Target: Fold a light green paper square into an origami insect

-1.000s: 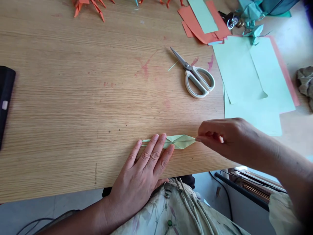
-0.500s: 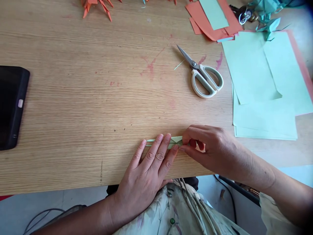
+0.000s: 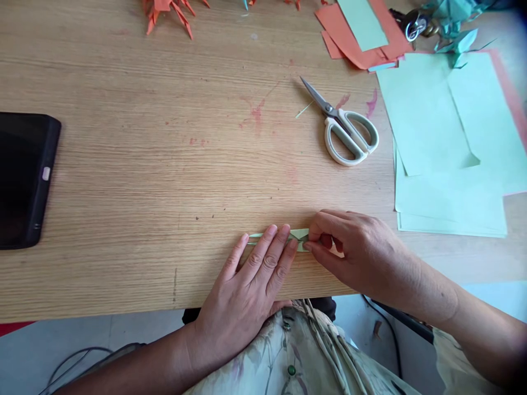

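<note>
Close to the table's front edge lies a narrow folded strip of pale green paper (image 3: 299, 234), pointed at its left end. My left hand (image 3: 253, 274) rests flat across its left and middle part, fingers stretched out and pressing it to the wood. At the strip's right end, my right hand (image 3: 349, 244) pinches the paper between thumb and forefinger. That end is hidden behind the fingers. A small triangular fold shows between the two hands.
Scissors (image 3: 346, 129) with white handles lie beyond my right hand. Light green sheets (image 3: 448, 192) are stacked at the right, with orange paper (image 3: 329, 24), keys (image 3: 414, 26) and teal folded paper (image 3: 459, 46) behind. A black phone (image 3: 24, 181) lies left; orange folded paper (image 3: 168, 11) is at the back.
The view has shifted slightly, so everything appears a little further right. My left forefinger has drawn back a little from the right thumb, showing more of the paper between them.
</note>
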{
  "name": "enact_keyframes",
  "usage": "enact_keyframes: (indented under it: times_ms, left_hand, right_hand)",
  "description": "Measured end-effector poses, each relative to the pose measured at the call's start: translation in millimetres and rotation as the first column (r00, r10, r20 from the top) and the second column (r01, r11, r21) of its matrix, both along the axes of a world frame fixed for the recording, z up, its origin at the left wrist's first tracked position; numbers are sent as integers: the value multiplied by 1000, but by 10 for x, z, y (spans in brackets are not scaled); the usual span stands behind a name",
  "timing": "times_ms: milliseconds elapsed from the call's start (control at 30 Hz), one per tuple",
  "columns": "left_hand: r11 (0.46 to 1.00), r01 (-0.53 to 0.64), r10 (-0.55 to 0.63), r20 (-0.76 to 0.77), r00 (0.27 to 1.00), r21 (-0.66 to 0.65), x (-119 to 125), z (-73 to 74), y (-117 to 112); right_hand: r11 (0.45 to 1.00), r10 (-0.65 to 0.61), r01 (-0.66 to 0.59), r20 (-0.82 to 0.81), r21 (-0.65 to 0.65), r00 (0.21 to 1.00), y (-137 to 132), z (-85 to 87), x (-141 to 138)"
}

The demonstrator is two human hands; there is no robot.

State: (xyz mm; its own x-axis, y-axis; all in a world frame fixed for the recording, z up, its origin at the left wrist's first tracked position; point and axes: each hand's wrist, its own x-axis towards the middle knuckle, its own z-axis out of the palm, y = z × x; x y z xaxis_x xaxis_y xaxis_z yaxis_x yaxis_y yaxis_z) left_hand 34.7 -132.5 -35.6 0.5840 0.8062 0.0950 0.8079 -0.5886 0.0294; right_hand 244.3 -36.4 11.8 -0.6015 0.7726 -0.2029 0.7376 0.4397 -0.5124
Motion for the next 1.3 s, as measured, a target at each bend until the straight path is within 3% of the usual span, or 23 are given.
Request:
enact_keyframes:
  times_ms: [200, 400, 867, 967, 1133, 1233, 1300]
  left_hand:
    - [1000, -16, 17, 2, 1000, -19, 16, 23, -4]
    - [999, 21, -21, 22, 1000, -24, -23, -9, 7]
    - [998, 65, -64, 8, 998, -18, -95, 57, 75]
    - [998, 64, -64, -9, 998, -6, -98, 36, 81]
    - [998, 59, -59, -32, 998, 0, -79, 53, 92]
    - [998, 57, -57, -38, 998, -1, -64, 78, 89]
    - [999, 47, -47, -40, 998, 6, -54, 88, 79]
  right_hand:
    - [999, -46, 46, 3, -15, 999, -21, -14, -23]
    - [998, -61, 61, 95, 5, 994, -22, 5, -71]
    - [994, -36, 64, 298, -86, 954, 85, 124, -181]
    - [995, -52, 71, 232, -73, 971, 74, 93, -137]
    - [995, -94, 90, -96, -40, 991, -19, -1, 51]
    - [989, -99, 120, -214, 89, 972, -181, -48, 159]
    - [968, -1, 58, -229, 242, 973, -322, -87, 211]
